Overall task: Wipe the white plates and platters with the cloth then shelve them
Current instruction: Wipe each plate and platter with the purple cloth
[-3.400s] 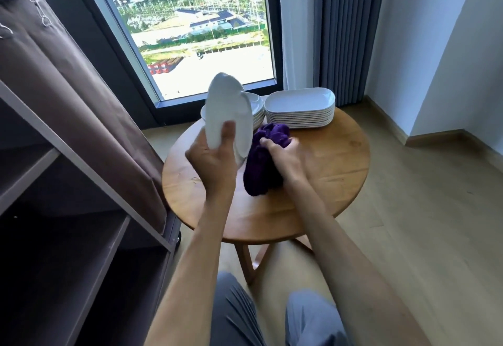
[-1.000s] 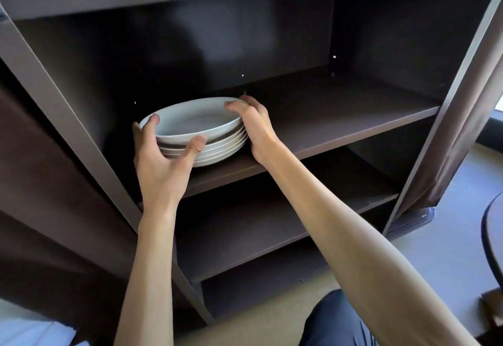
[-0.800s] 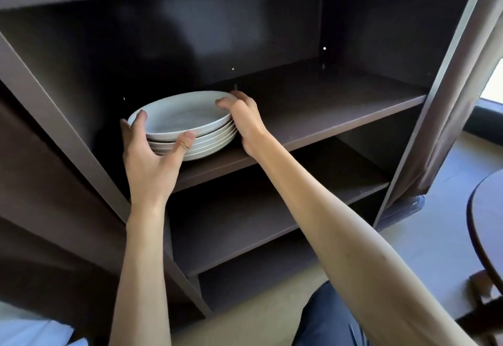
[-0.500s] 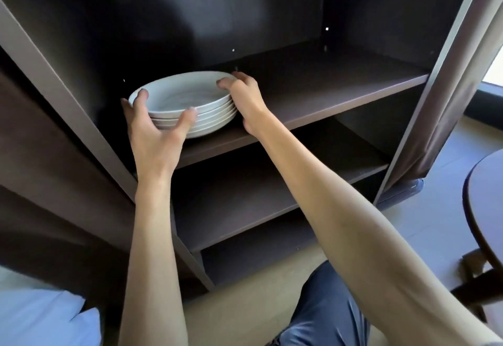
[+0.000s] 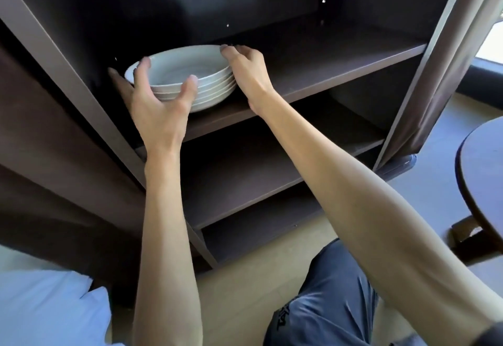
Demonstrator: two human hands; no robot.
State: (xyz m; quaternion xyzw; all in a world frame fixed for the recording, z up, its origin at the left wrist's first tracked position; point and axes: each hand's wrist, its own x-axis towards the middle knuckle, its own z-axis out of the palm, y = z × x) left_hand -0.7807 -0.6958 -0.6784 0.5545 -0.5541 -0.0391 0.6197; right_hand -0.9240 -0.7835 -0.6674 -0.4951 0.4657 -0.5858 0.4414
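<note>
A stack of several white plates (image 5: 187, 73) sits at the left end of the upper shelf (image 5: 326, 65) of a dark cabinet. My left hand (image 5: 159, 111) reaches in from the front; its index finger and thumb curl over the near rim of the top plate. My right hand (image 5: 250, 73) lies against the right side of the stack, fingertips on the far rim of the top plate. The top plate rests flat on the others. No cloth is in view.
A lower shelf (image 5: 245, 177) runs below the plates. The cabinet's brown fabric cover (image 5: 435, 87) hangs at its right post. The round wooden table's edge (image 5: 481, 182) shows at the far right. A light blue cushion (image 5: 46, 310) lies at the lower left.
Earlier I held a plate and a purple cloth at the table. Since then the plate has come to the cabinet shelf; over the last second it settled level on the stack, both hands still at its rim.
</note>
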